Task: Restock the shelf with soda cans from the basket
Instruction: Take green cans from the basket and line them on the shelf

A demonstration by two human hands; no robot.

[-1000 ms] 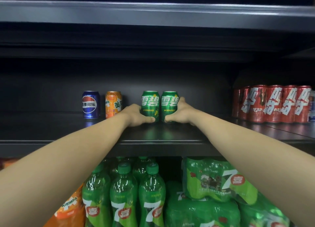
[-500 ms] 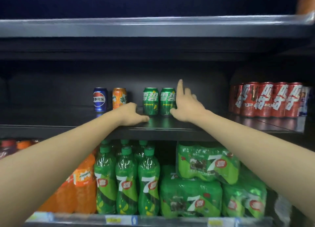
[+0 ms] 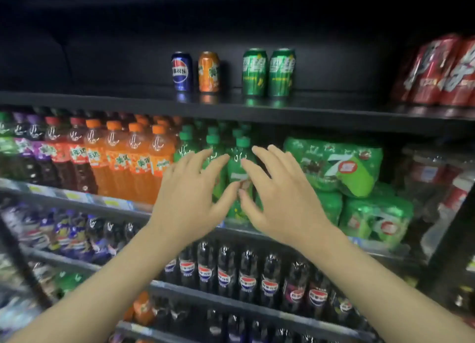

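Four cans stand on the dark shelf (image 3: 128, 103): a blue can (image 3: 182, 70), an orange can (image 3: 208, 71) and two green cans (image 3: 268, 72) touching. Left hand (image 3: 190, 191) and right hand (image 3: 285, 193) hover below, fingers spread, holding nothing. The basket is out of view; best lower both hands to it and bring up another upright pair.

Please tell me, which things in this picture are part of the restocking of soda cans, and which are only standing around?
Part of the job:
green cans
blue can
orange can
shelf
left hand, empty
right hand, empty

Only standing around:
red cans
orange bottles
green bottles
green packs
cola bottles
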